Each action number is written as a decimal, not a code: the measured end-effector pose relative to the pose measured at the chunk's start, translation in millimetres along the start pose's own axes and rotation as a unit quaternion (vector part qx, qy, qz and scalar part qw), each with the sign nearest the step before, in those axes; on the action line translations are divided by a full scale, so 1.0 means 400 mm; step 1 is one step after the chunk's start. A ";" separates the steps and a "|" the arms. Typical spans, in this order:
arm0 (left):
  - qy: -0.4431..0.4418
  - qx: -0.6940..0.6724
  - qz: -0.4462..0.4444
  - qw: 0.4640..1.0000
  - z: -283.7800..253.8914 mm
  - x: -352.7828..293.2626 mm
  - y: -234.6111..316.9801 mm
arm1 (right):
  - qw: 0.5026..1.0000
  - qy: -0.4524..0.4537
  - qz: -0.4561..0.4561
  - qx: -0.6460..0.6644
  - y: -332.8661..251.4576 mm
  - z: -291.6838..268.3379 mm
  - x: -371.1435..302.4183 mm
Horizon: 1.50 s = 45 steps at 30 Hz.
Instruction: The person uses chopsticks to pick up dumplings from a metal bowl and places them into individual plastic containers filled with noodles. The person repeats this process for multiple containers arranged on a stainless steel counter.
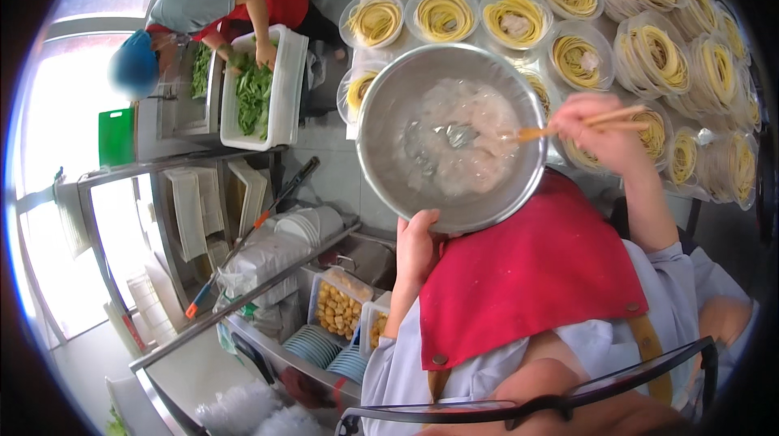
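Observation:
A large steel mixing bowl [380, 131] is tilted in front of my chest. Inside lies a wet, pale pinkish mass [479, 103], perhaps minced meat or paste; its kind is unclear. My left hand [417, 245] grips the bowl's near rim, thumb over the edge. My right hand [599, 129] is closed round wooden chopsticks [531, 134], whose tips reach into the mass. Beyond and right of the bowl stand clear plastic bowls of yellow noodles [446, 18]. A pale lump [514, 26] sits on some of the noodles.
At the upper left, a co-worker [195, 10] bends over a white tub [286, 95] of leafy greens [253, 99]. Lower left, a counter holds a container of golden cubes [337, 306] and stacked blue-grey plates [312, 348]. A long-handled tool [264, 217] leans there.

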<state>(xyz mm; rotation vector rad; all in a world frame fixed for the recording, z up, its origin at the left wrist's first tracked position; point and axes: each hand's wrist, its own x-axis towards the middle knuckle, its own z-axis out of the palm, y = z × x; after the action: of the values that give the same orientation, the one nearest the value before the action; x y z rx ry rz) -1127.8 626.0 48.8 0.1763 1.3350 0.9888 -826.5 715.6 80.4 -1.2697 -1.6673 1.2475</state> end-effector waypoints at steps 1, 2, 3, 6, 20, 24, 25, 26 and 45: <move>-0.002 0.012 -0.001 1.000 -0.002 -0.003 0.000 | 0.998 -0.032 -0.028 -0.038 0.002 0.026 -0.010; -0.012 0.023 -0.001 1.000 0.004 -0.001 0.002 | 0.993 -0.057 -0.056 -0.082 -0.004 0.042 -0.021; -0.022 0.034 -0.001 0.999 0.009 0.000 0.003 | 0.994 -0.081 -0.029 -0.063 -0.024 0.062 -0.027; -0.027 0.064 0.004 0.998 0.028 -0.009 0.009 | 0.994 -0.064 -0.008 -0.084 -0.012 0.110 -0.033; -0.084 0.106 -0.022 0.991 0.024 -0.008 0.011 | 0.983 0.105 -0.128 -0.077 0.025 0.151 -0.034; -0.090 0.112 0.000 0.990 0.029 -0.010 0.000 | 0.992 0.119 -0.034 0.013 0.068 0.195 -0.007; -0.090 0.111 0.002 0.990 0.028 -0.010 -0.004 | 0.984 0.138 -0.015 0.108 0.066 0.201 0.000; -0.095 0.113 0.004 0.989 0.027 -0.011 -0.003 | 0.967 0.156 0.006 0.202 0.062 0.210 0.007; -0.114 0.113 0.009 0.987 0.036 -0.033 0.004 | 0.977 0.178 -0.116 0.003 0.007 0.217 0.013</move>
<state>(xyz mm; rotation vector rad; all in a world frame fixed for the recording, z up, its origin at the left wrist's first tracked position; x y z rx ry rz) -1114.8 623.9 63.5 0.4605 1.2333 0.8052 -906.4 696.2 51.5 -1.1766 -1.4970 0.8296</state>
